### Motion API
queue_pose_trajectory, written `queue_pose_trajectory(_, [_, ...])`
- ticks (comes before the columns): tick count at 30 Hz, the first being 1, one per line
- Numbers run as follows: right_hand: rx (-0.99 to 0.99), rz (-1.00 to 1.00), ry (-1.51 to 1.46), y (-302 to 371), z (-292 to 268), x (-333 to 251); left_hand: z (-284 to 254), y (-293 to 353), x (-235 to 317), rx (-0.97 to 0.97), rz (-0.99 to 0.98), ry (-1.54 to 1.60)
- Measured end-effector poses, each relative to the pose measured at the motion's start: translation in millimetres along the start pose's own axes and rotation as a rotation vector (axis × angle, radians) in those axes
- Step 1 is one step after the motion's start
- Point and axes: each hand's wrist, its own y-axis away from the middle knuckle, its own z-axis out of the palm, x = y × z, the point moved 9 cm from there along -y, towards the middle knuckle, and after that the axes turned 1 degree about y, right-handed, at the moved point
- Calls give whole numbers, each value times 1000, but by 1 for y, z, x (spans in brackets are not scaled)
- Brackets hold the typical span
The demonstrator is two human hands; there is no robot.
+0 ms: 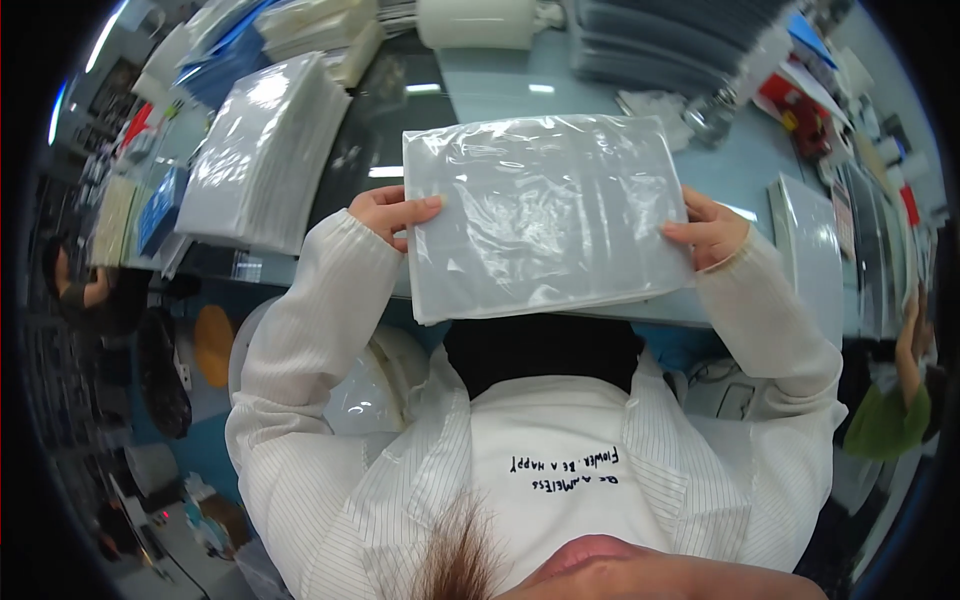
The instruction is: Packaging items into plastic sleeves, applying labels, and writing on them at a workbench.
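A stack of clear plastic bags or sleeves (540,220), glossy and wrinkled on top, is held between my two hands over the table's near edge. My left hand (393,215) grips its left edge, thumb on top and the other fingers at the side and beneath. On the opposite edge my right hand (712,232) pinches it the same way, thumb on the top face. The stack lies nearly flat, with its near edge close to my body. Its underside is hidden, so I cannot tell whether it touches the table.
A taller stack of similar clear sleeves (255,150) stands at left, beside a blue box (163,210). Along the back are a white roll (475,22) and a thick grey sheet pile (670,40). A red object (800,120) sits back right. Other people appear at both sides.
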Motion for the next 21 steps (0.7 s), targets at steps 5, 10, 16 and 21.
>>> queue_pose_trajectory(5, [-350, 7, 65, -57, 70, -81, -56, 57, 38, 62, 259, 253])
queue_pose_trajectory(10, [-524, -365, 333, -155, 174, -189, -138, 102, 67, 309, 499, 404])
queue_pose_trajectory(16, [-1011, -209, -29, -211, 364, -200, -225, 136, 86, 632, 643, 473])
queue_pose_trajectory(21, [-709, -453, 150, -272, 411, -189, -274, 117, 67, 690, 637, 555])
